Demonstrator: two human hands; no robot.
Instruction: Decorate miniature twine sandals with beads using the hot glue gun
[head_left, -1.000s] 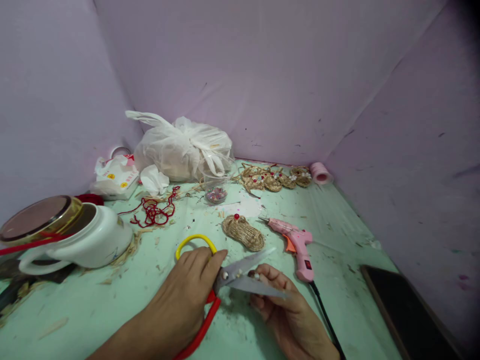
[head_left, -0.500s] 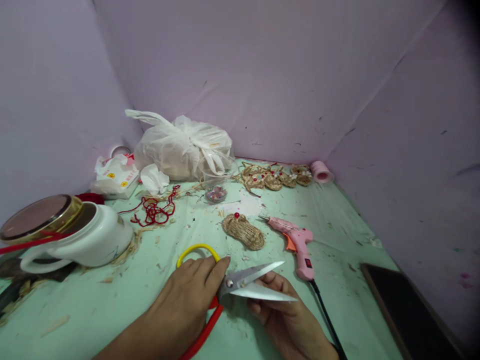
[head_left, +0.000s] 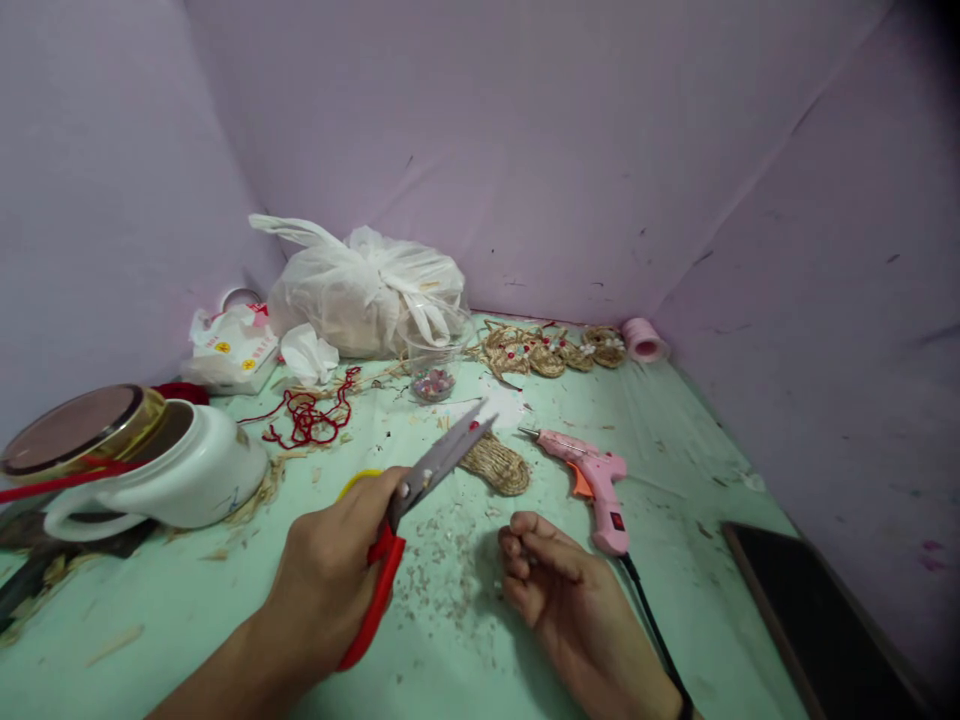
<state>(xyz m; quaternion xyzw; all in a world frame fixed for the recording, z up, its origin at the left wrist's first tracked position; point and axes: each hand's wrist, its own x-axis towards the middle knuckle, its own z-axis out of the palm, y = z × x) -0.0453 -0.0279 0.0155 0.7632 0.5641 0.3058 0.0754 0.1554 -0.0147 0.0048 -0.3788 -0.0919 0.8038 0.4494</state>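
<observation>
My left hand [head_left: 334, 570] is wrapped round the handles of a pair of scissors [head_left: 442, 458], one red and one yellow. Their blades are nearly closed and point up and away, passing in front of a small woven straw slipper [head_left: 501, 467] with a red bead. My right hand [head_left: 566, 600] hovers low over the table, palm turned inward and fingers curled together. What its fingertips hold, if anything, I cannot make out. Small pale scraps [head_left: 442, 580] lie scattered between the two hands. A pink glue gun [head_left: 589, 470] rests just beyond the right hand.
A white teapot [head_left: 217, 470] and red yarn [head_left: 315, 420] are at left. Behind stand a tied plastic bag [head_left: 360, 290], a clear cup of beads [head_left: 433, 375], several straw slippers [head_left: 555, 355] and a pink roll [head_left: 643, 341]. A dark phone-like slab [head_left: 817, 620] lies at right.
The scissors have moved left, away from my right hand, and swung upward, their blades coming nearly together. My right hand has stayed low, its fingers now curled in.
</observation>
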